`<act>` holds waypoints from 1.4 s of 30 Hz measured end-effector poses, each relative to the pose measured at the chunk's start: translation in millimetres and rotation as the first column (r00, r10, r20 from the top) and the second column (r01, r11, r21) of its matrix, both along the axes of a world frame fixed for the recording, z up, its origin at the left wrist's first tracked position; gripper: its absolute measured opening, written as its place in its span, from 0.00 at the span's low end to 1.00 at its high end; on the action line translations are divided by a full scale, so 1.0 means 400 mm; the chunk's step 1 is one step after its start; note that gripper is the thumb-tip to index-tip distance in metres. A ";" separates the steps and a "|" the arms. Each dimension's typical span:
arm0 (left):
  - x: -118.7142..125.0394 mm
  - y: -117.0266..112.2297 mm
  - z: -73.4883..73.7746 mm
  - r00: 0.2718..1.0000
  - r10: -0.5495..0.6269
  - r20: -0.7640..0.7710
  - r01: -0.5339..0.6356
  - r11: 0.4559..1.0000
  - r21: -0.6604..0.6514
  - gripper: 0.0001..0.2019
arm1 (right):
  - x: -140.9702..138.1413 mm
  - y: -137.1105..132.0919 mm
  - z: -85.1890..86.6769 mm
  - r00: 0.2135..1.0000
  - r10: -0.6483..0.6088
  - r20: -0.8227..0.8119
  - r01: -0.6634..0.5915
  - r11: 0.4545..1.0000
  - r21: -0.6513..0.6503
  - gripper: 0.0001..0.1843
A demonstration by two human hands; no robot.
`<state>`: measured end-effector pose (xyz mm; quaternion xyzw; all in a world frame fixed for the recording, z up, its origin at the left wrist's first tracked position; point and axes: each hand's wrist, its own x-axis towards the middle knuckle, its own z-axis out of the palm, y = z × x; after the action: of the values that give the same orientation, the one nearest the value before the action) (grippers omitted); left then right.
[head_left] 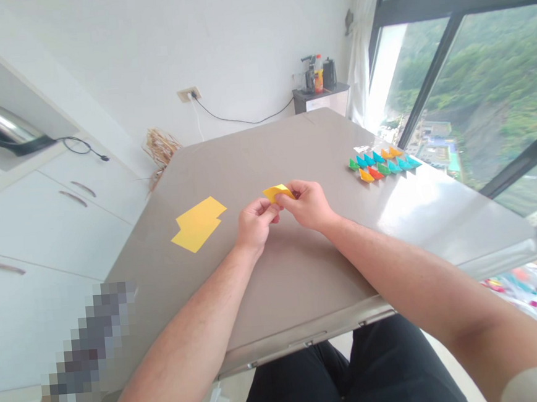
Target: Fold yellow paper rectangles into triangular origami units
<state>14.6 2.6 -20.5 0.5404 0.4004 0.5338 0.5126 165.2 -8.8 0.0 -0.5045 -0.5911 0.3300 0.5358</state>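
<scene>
A small folded piece of yellow paper (277, 191) is held up over the middle of the table. My left hand (254, 225) pinches its lower edge between thumb and fingers. From the other side my right hand (310, 205) grips the same paper, its thumb lying across the front. The fingers cover part of the folds. Left of my hands, yellow paper sheets (198, 226) lie flat and overlapping on the tabletop.
Several small folded paper boats (382, 168) in green, blue, orange and red stand in rows on the table (263, 139) at the right. A pixelated object lies at its left edge. A window (496, 84) borders the right side; white cabinets (44, 243) stand left.
</scene>
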 end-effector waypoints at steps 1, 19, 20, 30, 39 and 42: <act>-0.002 0.000 0.004 1.000 0.004 0.011 -0.004 1.000 -0.002 0.10 | 0.001 -0.001 0.001 0.999 -0.011 0.039 0.010 1.000 0.002 0.14; -0.005 0.000 0.012 0.977 0.200 0.067 -0.208 0.968 0.139 0.06 | -0.004 -0.002 -0.001 0.966 0.139 0.217 -0.133 0.990 -0.042 0.15; -0.004 0.000 0.010 0.976 0.210 0.065 -0.217 0.964 0.151 0.06 | -0.004 -0.003 -0.001 0.967 0.141 0.214 -0.135 0.990 -0.043 0.16; 0.001 -0.007 0.010 0.986 -0.011 0.166 0.012 1.000 -0.001 0.16 | -0.006 -0.005 -0.001 0.987 0.151 0.063 -0.144 0.985 -0.100 0.19; -0.013 0.016 -0.004 0.985 0.111 0.129 -0.118 0.992 0.053 0.12 | -0.006 -0.006 -0.011 0.981 -0.003 0.194 -0.023 0.991 0.129 0.10; -0.019 0.017 -0.003 0.988 0.152 0.024 -0.154 0.978 0.139 0.13 | -0.003 -0.005 -0.011 0.981 -0.068 0.183 0.014 0.960 0.279 0.06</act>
<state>7.0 9.3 -21.7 0.5390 0.3988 0.6020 0.4335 164.0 -10.8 -4.4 -0.4663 -0.6693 0.1832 0.5487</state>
